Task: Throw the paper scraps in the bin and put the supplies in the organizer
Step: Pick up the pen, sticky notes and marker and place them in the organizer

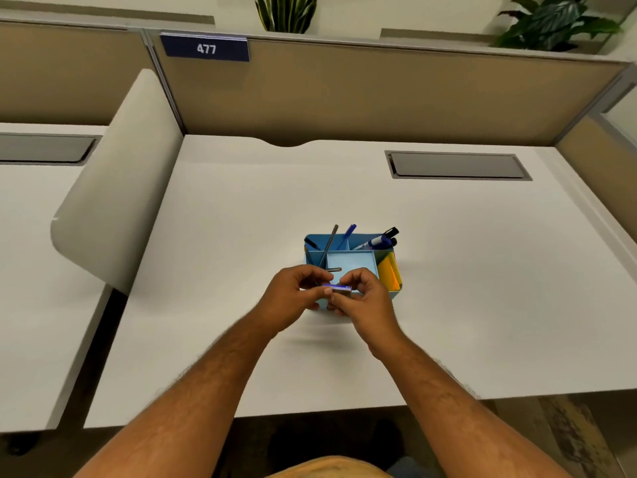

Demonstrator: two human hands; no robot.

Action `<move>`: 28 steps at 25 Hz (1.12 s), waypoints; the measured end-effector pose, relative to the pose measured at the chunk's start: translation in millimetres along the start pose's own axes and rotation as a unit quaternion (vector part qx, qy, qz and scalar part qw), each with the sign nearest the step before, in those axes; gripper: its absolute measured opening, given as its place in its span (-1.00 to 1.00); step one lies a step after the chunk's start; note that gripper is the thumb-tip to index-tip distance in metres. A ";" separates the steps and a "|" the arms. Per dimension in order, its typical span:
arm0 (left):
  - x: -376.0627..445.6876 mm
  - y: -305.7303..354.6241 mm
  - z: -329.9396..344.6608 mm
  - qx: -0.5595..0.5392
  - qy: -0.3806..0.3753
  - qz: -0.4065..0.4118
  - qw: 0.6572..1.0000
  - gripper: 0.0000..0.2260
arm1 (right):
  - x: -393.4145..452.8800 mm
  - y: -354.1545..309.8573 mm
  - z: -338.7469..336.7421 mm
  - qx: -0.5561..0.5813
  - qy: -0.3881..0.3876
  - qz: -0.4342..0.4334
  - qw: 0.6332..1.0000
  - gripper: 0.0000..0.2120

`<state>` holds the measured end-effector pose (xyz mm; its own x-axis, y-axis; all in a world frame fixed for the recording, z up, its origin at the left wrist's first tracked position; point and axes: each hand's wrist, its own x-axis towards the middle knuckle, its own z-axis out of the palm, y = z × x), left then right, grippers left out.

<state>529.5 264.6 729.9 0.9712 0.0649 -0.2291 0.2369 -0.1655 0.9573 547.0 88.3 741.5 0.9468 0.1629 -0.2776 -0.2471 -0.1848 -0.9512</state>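
Observation:
A light blue desk organizer stands in the middle of the white desk. Its back compartments hold pens and markers, and a yellow-orange pad fills the right slot. Both hands meet just in front of the organizer. My left hand and my right hand pinch a small flat box with a blue edge between their fingertips, over the organizer's near side. No paper scraps or bin are in view.
A beige partition with a "477" sign closes the back of the desk. A grey cable hatch sits at the back right. A curved white side divider rises on the left. Plants stand behind the partition.

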 end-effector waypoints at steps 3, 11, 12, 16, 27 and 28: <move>3.5 -5.8 -2.2 0.089 0.023 0.028 0.995 -0.82 | 2.2 6.2 5.2 -0.009 0.016 0.006 1.000 -0.70; -3.7 -17.9 -13.1 0.225 0.145 0.115 0.957 -0.90 | -0.1 25.4 -19.8 -0.048 0.070 0.012 0.996 -0.81; -3.8 -15.3 -13.7 0.246 0.150 0.136 0.948 -0.90 | -0.1 26.2 -23.3 -0.061 0.074 0.002 0.995 -0.83; 2.4 0.4 -3.6 0.392 0.106 0.171 0.898 -0.80 | 1.2 23.5 -28.8 -0.087 0.076 -0.038 0.993 -0.86; 14.5 9.8 41.5 0.481 0.136 0.049 0.865 -0.36 | 6.2 22.7 -74.5 -0.088 0.047 -0.068 0.993 -0.83; 12.2 8.7 41.7 0.469 0.147 0.043 0.870 -0.34 | 6.1 23.1 -81.8 -0.089 0.042 -0.069 0.993 -0.83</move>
<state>544.4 222.9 728.1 0.9710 0.2380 0.0233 0.2124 -0.9031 0.3733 563.9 5.8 728.9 0.9850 0.1181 -0.1259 -0.0796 -0.3363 -0.9384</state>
